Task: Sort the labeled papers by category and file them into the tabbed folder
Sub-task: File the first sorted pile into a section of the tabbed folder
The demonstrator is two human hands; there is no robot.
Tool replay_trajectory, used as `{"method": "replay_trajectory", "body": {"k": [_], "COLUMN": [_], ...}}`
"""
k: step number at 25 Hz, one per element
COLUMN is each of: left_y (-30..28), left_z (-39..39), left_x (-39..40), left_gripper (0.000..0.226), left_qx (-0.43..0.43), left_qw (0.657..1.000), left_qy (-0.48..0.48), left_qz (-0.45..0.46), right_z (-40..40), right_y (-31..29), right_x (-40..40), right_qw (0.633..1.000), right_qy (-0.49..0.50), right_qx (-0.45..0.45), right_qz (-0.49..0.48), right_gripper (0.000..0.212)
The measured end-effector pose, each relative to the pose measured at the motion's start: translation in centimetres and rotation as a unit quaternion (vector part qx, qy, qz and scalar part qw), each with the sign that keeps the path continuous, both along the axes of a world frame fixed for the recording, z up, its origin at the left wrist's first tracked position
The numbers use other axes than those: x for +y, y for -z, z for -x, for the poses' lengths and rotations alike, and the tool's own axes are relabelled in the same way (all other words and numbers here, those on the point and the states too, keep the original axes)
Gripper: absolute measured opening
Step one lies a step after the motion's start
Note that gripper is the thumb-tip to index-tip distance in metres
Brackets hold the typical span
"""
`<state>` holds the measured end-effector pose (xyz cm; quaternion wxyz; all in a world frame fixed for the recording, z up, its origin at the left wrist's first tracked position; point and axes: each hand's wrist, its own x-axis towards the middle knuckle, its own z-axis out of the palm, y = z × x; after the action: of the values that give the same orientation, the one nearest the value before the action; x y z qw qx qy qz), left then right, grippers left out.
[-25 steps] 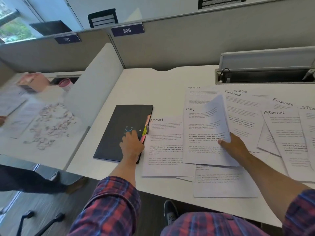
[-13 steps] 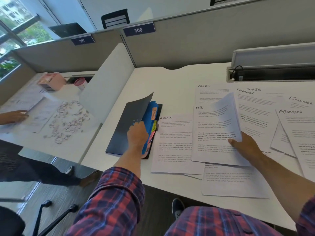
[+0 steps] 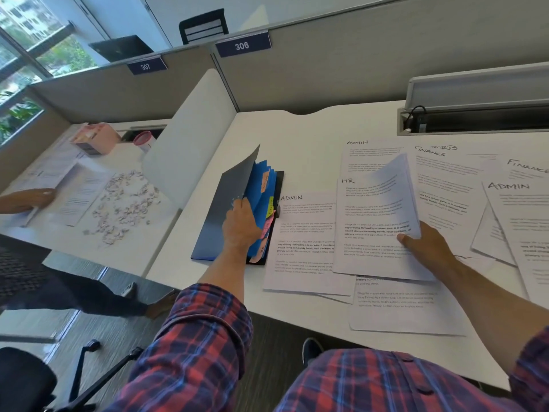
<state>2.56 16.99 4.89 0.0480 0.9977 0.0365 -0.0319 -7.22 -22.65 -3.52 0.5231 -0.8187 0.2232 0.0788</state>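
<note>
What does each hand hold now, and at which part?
The left hand holds the folder's dark front cover at its right edge, lifting it open. The right hand pinches the HR paper at its lifted right edge.

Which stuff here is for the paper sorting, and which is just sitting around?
For the job:
- tabbed folder, held open by the left hand
- HR paper, lifted by the right hand
- ADMIN paper
- FINANCE paper

Just lying about:
- pink box
- pile of small scraps
</note>
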Motion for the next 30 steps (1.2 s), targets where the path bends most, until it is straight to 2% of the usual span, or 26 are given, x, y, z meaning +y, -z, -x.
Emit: {"method": "replay_trajectory", "body": {"k": [5, 6, 9, 11, 17, 21, 30], "left_y": [0.2, 0.2, 0.6, 0.9, 1.8, 2.2, 3.3], "left_z": [0.3, 0.4, 0.5, 0.6, 1.6, 1.8, 2.7], "left_x": [0.5, 0.5, 0.6, 0.6, 1.0, 1.3, 0.8], "left_gripper": [0.074, 0.07, 0.037, 0.031, 0.08, 0.1, 0.105], "left_qx": [0.006, 0.008, 0.018, 0.03, 0.068, 0.078, 0.066], "left_qw": [0.998, 0.997, 0.997, 0.997, 0.994, 0.994, 0.997], "left_qy": [0.055, 0.063, 0.058, 0.056, 0.067, 0.068, 0.044], "left_qz": [-0.035, -0.044, -0.047, -0.039, -0.045, -0.028, -0.003], "right_z": [0.1, 0.1, 0.2, 0.3, 0.3, 0.4, 0.6], "right_y": [0.0, 0.1, 0.2, 0.2, 0.4, 0.4, 0.2], "right_x": [0.0, 0.0, 0.0, 0.0, 0.0, -0.1, 0.2], "right_qw": [1.0, 1.0, 1.0, 1.0, 1.0, 1.0, 1.0], "right_qy": [0.002, 0.002, 0.001, 0.001, 0.006, 0.006, 0.008], "right_qx": [-0.004, -0.005, -0.008, -0.011, -0.017, -0.017, -0.024], "right_qz": [-0.002, -0.002, -0.001, 0.0, 0.001, 0.002, 0.001], "right_gripper": [0.048, 0.047, 0.047, 0.048, 0.047, 0.049, 0.046]}}
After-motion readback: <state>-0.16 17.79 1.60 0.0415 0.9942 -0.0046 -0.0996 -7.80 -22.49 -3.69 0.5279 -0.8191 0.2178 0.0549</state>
